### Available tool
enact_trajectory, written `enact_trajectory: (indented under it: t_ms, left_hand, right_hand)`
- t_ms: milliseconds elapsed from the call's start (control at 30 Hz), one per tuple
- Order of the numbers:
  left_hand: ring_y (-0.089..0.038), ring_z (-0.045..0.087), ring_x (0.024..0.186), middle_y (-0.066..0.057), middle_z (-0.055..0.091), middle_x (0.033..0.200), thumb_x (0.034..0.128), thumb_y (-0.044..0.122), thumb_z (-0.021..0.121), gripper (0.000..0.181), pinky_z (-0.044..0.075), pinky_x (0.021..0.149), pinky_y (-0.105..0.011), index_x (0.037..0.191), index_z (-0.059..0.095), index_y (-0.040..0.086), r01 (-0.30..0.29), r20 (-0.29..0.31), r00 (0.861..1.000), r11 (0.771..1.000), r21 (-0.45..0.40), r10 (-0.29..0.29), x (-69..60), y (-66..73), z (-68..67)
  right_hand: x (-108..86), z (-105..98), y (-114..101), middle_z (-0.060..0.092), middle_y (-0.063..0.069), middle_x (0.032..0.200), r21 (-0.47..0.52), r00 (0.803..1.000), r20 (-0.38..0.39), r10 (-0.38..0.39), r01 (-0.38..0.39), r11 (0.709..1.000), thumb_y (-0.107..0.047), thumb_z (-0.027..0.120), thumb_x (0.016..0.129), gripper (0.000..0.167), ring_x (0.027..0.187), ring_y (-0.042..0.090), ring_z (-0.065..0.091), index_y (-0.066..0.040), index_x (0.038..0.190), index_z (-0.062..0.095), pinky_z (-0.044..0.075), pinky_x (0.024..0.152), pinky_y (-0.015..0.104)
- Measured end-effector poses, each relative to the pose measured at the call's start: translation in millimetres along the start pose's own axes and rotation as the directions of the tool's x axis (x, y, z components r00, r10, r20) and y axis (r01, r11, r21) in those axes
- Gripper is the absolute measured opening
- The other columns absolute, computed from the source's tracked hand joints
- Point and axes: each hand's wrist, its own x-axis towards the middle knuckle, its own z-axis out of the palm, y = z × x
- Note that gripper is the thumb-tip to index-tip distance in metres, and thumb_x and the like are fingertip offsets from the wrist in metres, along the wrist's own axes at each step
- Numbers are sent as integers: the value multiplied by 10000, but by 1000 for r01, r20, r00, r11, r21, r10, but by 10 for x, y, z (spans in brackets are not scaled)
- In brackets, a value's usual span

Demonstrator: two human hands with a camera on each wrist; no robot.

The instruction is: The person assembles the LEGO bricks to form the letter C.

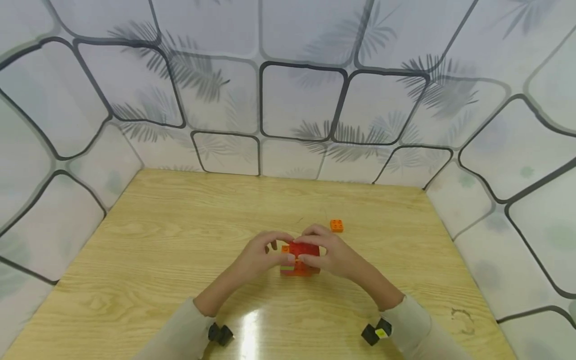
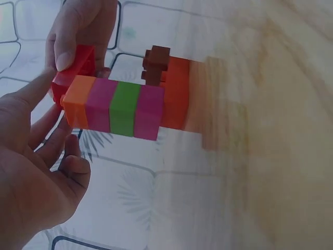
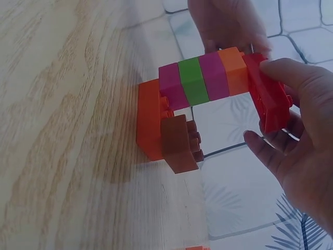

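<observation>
A tower of small building bricks, magenta, green [image 2: 124,108], magenta and orange [image 3: 233,70] from bottom up, stands on one end of an orange-red base brick [image 3: 149,120]. A brown brick [image 3: 178,143] sits on the base's other end. Across the tower's top lies a long red brick [image 3: 270,99], jutting out over the brown one. My right hand [image 1: 332,251] pinches its overhanging part between thumb and fingers. At the tower end, my left hand [image 1: 261,254] holds the same red brick, thumb on the near side; its lower fingers curl loosely beside the tower.
A loose orange brick [image 1: 336,226] with studs lies on the wooden table [image 1: 202,210], beyond the right hand. Patterned pale panels [image 1: 292,100] rise behind the table and on both sides.
</observation>
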Motion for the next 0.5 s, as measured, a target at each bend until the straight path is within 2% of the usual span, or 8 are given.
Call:
enact_trajectory:
  t_ms: [267, 400, 500]
  left_hand:
    - [-204, 494, 941, 40, 626, 1096, 884, 389, 777, 302, 447, 702, -335, 1163, 718, 291, 17, -18, 1000, 1000, 9, -17, 27, 55, 8]
    - [-196, 483, 914, 62, 615, 1053, 888, 407, 768, 306, 428, 686, -324, 1174, 717, 310, 6, -20, 1000, 998, 55, -5, 21, 81, -15]
    - [-190, 453, 851, 34, 567, 947, 882, 443, 762, 320, 382, 652, -306, 1176, 718, 326, -1, -23, 1000, 995, 102, 4, 17, 101, -33]
  right_hand:
    - [-36, 43, 56, 636, -95, 1146, 37, 998, -54, 17, -15, 999, -301, 749, 922, 300, 1026, 93, 560, -229, 1206, 687, 532, 852, 293]
    - [-44, 73, 73, 645, -102, 1121, 55, 996, -84, 25, -20, 998, -301, 753, 920, 272, 1006, 93, 568, -234, 1179, 699, 537, 825, 291]
    - [-37, 92, 71, 648, -80, 1131, 59, 995, -101, 23, -17, 998, -298, 752, 921, 264, 1021, 106, 573, -212, 1167, 710, 545, 830, 289]
